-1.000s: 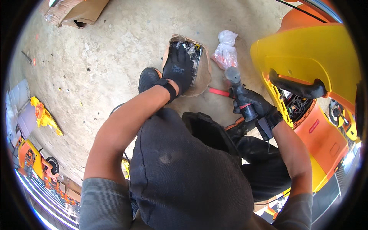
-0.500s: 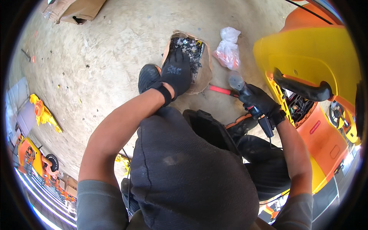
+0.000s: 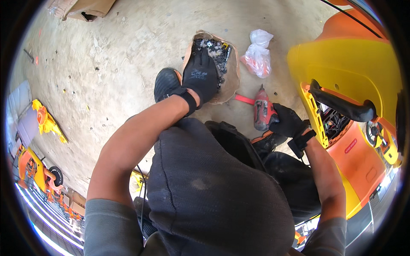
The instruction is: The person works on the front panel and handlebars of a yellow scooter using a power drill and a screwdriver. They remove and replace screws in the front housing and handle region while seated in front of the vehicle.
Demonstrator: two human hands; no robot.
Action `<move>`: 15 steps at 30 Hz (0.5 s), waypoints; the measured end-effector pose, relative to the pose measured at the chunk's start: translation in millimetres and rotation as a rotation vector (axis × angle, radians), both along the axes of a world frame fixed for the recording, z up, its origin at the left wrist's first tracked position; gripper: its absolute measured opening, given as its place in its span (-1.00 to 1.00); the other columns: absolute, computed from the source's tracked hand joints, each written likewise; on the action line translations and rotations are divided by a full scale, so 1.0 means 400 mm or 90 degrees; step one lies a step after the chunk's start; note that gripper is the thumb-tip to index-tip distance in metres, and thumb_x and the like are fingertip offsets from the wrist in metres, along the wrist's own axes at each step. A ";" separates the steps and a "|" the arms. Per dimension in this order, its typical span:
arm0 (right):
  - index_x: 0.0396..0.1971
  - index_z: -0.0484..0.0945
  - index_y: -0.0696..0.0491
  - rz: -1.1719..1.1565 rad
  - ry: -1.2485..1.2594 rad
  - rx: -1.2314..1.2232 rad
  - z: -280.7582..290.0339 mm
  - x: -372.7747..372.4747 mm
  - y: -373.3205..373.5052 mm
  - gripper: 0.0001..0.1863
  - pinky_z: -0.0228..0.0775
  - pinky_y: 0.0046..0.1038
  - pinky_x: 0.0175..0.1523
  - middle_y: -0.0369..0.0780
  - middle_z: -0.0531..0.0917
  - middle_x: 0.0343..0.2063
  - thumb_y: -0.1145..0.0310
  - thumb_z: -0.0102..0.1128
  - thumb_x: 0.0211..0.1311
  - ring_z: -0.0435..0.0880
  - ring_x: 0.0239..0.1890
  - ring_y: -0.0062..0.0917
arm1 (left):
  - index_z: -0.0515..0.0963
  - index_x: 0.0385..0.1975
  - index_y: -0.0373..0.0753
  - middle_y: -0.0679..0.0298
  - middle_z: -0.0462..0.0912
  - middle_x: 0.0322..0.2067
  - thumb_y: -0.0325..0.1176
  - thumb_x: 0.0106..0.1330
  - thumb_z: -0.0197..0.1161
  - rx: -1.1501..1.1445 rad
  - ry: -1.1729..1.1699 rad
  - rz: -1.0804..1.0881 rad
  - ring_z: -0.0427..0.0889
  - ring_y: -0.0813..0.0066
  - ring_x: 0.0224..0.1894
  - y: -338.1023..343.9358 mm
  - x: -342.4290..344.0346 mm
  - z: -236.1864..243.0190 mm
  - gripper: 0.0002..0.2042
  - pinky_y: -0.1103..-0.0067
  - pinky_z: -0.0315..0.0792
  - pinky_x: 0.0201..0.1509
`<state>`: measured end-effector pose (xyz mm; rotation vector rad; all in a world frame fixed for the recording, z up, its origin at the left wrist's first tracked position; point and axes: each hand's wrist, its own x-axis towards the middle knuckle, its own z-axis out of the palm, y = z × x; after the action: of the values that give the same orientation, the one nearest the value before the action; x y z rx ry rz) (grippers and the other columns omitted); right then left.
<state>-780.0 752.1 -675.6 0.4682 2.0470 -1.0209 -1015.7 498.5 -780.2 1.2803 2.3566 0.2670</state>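
Note:
My left hand, in a black glove, reaches into an open brown paper bag or carton on the floor. Its fingers lie stretched over a heap of small dark screws and fittings; the fingertips are partly lost among them. A silvery rod-like piece and a small yellow piece show in the same heap. My right hand, also gloved in black, is wrapped round the grip of a red and black cordless impact driver, whose bit points away from me. Beside the driver lies a red handle, its far end hidden.
A knotted clear plastic bag with orange contents lies beyond the driver. On the right stands a large yellow and orange machine body with a black handle. My shoe is beside the paper container. Yellow parts and cardboard lie farther off.
My right hand has turned the driver, so its red body now shows and its bit points away from me. My left hand stays in the container, shifted slightly.

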 end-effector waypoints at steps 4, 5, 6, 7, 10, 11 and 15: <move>0.06 0.53 0.10 -0.114 -0.053 -0.041 0.011 -0.028 -0.004 -0.40 0.53 -0.19 -0.02 0.00 0.71 -0.26 0.26 0.43 -0.04 0.71 -0.12 -0.06 | 0.40 0.11 -0.51 -0.27 0.35 0.17 -0.34 0.21 0.21 0.120 -0.076 -0.045 0.35 -0.28 0.26 0.009 0.019 -0.038 -0.51 0.05 0.25 0.37; 0.02 0.55 0.10 -0.165 -0.081 -0.060 0.015 -0.035 -0.004 -0.43 0.53 -0.18 -0.05 0.00 0.70 -0.30 0.22 0.43 -0.04 0.70 -0.15 -0.04 | 0.44 0.05 -0.47 -0.23 0.40 0.11 -0.35 0.22 0.22 0.146 -0.119 -0.058 0.39 -0.26 0.22 0.008 0.026 -0.037 -0.57 0.05 0.28 0.34; -0.02 0.56 0.10 -0.154 -0.051 -0.028 0.017 -0.041 -0.005 -0.47 0.52 -0.17 -0.07 0.00 0.70 -0.32 0.23 0.43 -0.04 0.70 -0.17 -0.04 | 0.49 -0.01 -0.43 -0.19 0.45 0.05 -0.37 0.22 0.22 0.171 -0.160 -0.072 0.42 -0.24 0.18 0.008 0.031 -0.032 -0.62 0.05 0.32 0.31; -0.06 0.56 0.10 -0.150 -0.019 -0.006 0.018 -0.046 -0.007 -0.50 0.52 -0.15 -0.09 0.00 0.70 -0.34 0.23 0.43 -0.03 0.70 -0.19 -0.03 | 0.53 -0.06 -0.39 -0.16 0.50 -0.01 -0.38 0.22 0.22 0.195 -0.201 -0.087 0.46 -0.22 0.14 0.006 0.035 -0.022 -0.68 0.05 0.35 0.28; -0.15 0.57 0.10 -0.088 0.049 0.073 0.013 -0.056 -0.009 -0.58 0.52 -0.12 -0.10 0.02 0.70 -0.34 0.26 0.41 -0.03 0.69 -0.20 -0.01 | 0.57 -0.10 -0.36 -0.11 0.55 -0.07 -0.42 0.18 0.26 0.163 -0.410 -0.120 0.52 -0.18 0.08 -0.008 0.040 0.025 -0.71 0.06 0.40 0.23; -0.17 0.56 0.10 -0.059 0.067 0.102 0.010 -0.058 -0.008 -0.60 0.51 -0.11 -0.10 0.03 0.70 -0.33 0.27 0.41 -0.03 0.68 -0.20 0.00 | 0.56 -0.10 -0.36 -0.11 0.56 -0.07 -0.43 0.16 0.27 0.128 -0.493 -0.135 0.53 -0.17 0.07 -0.012 0.035 0.039 -0.70 0.06 0.40 0.22; -0.07 0.59 0.11 -0.082 0.087 0.094 0.003 -0.059 -0.001 -0.56 0.56 -0.22 -0.08 -0.02 0.73 -0.29 0.33 0.41 -0.01 0.73 -0.19 -0.11 | 0.53 -0.01 -0.37 -0.11 0.55 0.01 -0.38 0.15 0.27 0.000 -0.308 -0.116 0.56 -0.15 0.07 -0.031 0.015 0.069 -0.61 0.07 0.41 0.19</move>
<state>-803.6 751.7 -674.3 0.6294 2.2481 -1.0045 -1009.7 486.0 -752.6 1.2530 1.8231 0.4605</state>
